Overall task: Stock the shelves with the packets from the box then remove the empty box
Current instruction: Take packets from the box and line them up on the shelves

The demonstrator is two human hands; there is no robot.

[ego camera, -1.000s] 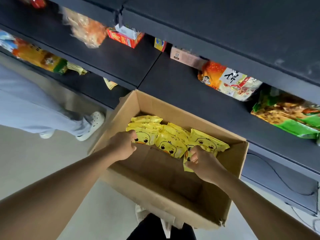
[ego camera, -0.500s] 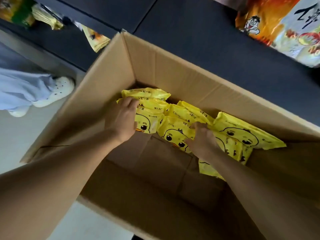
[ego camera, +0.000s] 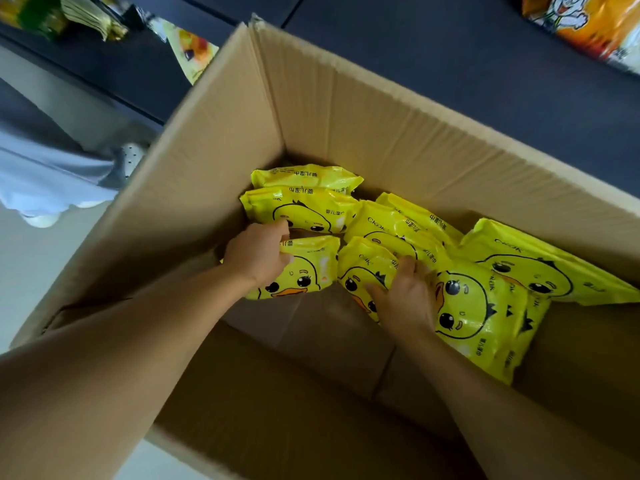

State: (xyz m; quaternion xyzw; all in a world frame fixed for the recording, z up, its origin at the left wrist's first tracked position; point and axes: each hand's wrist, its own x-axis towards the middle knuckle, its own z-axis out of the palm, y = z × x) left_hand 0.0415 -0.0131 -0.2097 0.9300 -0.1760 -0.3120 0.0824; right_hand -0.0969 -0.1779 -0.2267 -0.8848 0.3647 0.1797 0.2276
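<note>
A big open cardboard box (ego camera: 346, 109) fills the view. Several yellow packets printed with a duck face lie along its far side. My left hand (ego camera: 256, 254) grips the left edge of one yellow packet (ego camera: 311, 268), fingers curled over its top. My right hand (ego camera: 405, 292) grips a neighbouring yellow packet (ego camera: 363, 271) from its right side. More yellow packets (ego camera: 485, 306) lie to the right of that hand, partly under my forearm. The near half of the box floor (ego camera: 329, 344) is bare cardboard.
A dark shelf (ego camera: 450, 57) runs behind the box, with an orange snack bag (ego camera: 588, 22) at the top right. A lower dark shelf (ego camera: 121, 64) at the top left carries other packets. Another person's light trouser leg and white shoe (ego camera: 131, 157) stand on the pale floor at left.
The camera has come closer to the box. My left hand has closed round one packet and drawn it toward me. My right hand has curled onto the packet next to it.
</note>
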